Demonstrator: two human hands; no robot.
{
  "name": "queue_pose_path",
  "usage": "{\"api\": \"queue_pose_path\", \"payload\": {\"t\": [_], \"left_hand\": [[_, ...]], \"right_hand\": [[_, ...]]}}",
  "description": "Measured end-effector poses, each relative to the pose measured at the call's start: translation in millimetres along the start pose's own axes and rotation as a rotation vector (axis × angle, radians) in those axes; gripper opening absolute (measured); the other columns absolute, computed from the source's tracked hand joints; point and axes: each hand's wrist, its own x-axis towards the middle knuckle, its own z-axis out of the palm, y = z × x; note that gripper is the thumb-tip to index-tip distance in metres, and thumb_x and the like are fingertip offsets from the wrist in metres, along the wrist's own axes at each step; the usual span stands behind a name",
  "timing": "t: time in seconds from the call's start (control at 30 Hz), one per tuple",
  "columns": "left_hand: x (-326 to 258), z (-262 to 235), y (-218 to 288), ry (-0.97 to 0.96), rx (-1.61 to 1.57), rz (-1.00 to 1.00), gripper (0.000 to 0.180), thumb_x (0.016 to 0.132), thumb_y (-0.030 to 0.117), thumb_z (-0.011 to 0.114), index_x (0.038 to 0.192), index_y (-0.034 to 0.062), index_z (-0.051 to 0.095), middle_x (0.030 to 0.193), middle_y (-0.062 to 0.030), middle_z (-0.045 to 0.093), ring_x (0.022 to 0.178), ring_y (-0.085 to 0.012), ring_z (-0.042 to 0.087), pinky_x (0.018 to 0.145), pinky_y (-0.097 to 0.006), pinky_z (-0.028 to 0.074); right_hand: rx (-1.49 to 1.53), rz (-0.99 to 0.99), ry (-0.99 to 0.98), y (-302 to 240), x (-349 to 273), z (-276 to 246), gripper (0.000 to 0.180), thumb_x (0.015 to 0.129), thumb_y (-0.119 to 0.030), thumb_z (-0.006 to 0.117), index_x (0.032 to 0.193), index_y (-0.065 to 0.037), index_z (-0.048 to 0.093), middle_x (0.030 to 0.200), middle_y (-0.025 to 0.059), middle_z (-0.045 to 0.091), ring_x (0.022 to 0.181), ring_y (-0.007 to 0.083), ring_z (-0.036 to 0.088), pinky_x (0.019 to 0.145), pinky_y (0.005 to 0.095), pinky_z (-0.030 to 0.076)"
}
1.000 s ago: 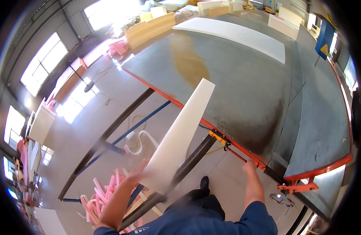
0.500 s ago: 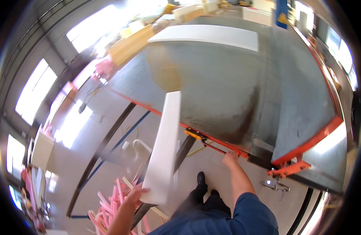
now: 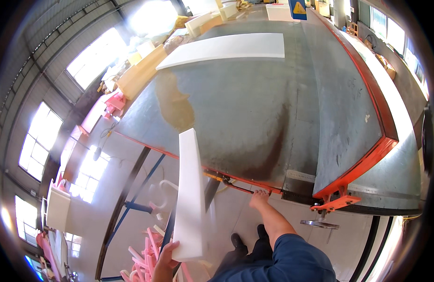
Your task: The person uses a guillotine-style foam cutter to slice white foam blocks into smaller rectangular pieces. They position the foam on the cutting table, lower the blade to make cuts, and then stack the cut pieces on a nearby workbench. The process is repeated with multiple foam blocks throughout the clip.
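On the counter (image 3: 235,108), one white slab (image 3: 226,46) is laid flat; a white strip (image 3: 187,197), grasped by left fingers (image 3: 174,245), is not set down, right fingers (image 3: 260,192) grasping the red front edge (image 3: 247,180).

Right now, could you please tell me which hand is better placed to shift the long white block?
Probably the left hand: it holds the near end of the long white block. The right hand is away from it, at the red edge of the table.

The block (image 3: 188,197) is white, the brown-stained tabletop (image 3: 235,103) grey, the strips (image 3: 153,243) pink.
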Motion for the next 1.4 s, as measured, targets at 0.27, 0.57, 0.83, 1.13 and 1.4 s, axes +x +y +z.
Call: {"api": "queue_pose_path", "payload": {"t": [0.27, 0.57, 0.83, 1.13, 1.4], "left_hand": [[48.5, -8.5, -12.5, 0.050, 0.001, -0.142, 0.054, 0.090, 0.031, 0.064, 0.131, -0.0011, 0.051, 0.119, -0.0171, 0.064, 0.105, -0.0319, 0.065, 0.093, -0.044, 0.052], [43.8, -139.4, -51.5, 0.360, 0.903, 0.139, 0.063, 0.071, 0.021, 0.082, 0.124, -0.0015, 0.057, 0.116, -0.0138, 0.065, 0.106, -0.0250, 0.064, 0.095, -0.038, 0.050], [-234.3, -137.4, -83.2, 1.207, 1.371, 0.577, 0.057, 0.052, 0.021, 0.087, 0.105, 0.0075, 0.069, 0.101, -0.0125, 0.069, 0.095, -0.0287, 0.067, 0.091, -0.040, 0.052], [-484.5, -118.4, -384.2, 1.373, 0.185, 0.330, 0.060, 0.059, -0.002, 0.083, 0.115, -0.0006, 0.066, 0.106, -0.0101, 0.071, 0.099, -0.0210, 0.067, 0.090, -0.033, 0.053], [-509.2, -20.9, -502.9, 1.618, -0.524, 0.729, 0.055, 0.064, -0.006, 0.077, 0.116, -0.0036, 0.063, 0.108, -0.0131, 0.069, 0.097, -0.0234, 0.068, 0.090, -0.039, 0.055]], "right_hand": [[-0.030, 0.000, -0.021, -0.3, -9.1, -7.0, 0.078, 0.077, -0.041, 0.066, 0.141, -0.004, 0.040, 0.145, 0.0138, 0.046, 0.136, 0.0271, 0.043, 0.115, 0.0443, 0.027], [-0.163, -0.051, -0.008, -0.2, 12.3, 16.3, 0.094, 0.073, -0.059, 0.069, 0.141, -0.001, 0.039, 0.147, 0.0156, 0.043, 0.137, 0.0298, 0.041, 0.114, 0.0422, 0.032], [-0.078, -0.188, 0.066, 63.0, 105.1, 54.9, 0.061, 0.072, -0.045, 0.077, 0.117, -0.005, 0.067, 0.111, 0.0176, 0.069, 0.100, 0.0261, 0.067, 0.083, 0.0407, 0.054], [-0.385, -0.303, 0.247, -0.5, -36.5, 147.2, 0.059, 0.077, -0.037, 0.073, 0.124, -0.003, 0.059, 0.123, 0.0181, 0.062, 0.114, 0.0336, 0.061, 0.093, 0.0423, 0.051], [-0.462, -0.692, 0.319, -58.3, -113.8, 186.7, 0.056, 0.078, -0.038, 0.072, 0.120, -0.003, 0.061, 0.117, 0.0167, 0.064, 0.109, 0.0340, 0.062, 0.090, 0.0426, 0.051]]}}
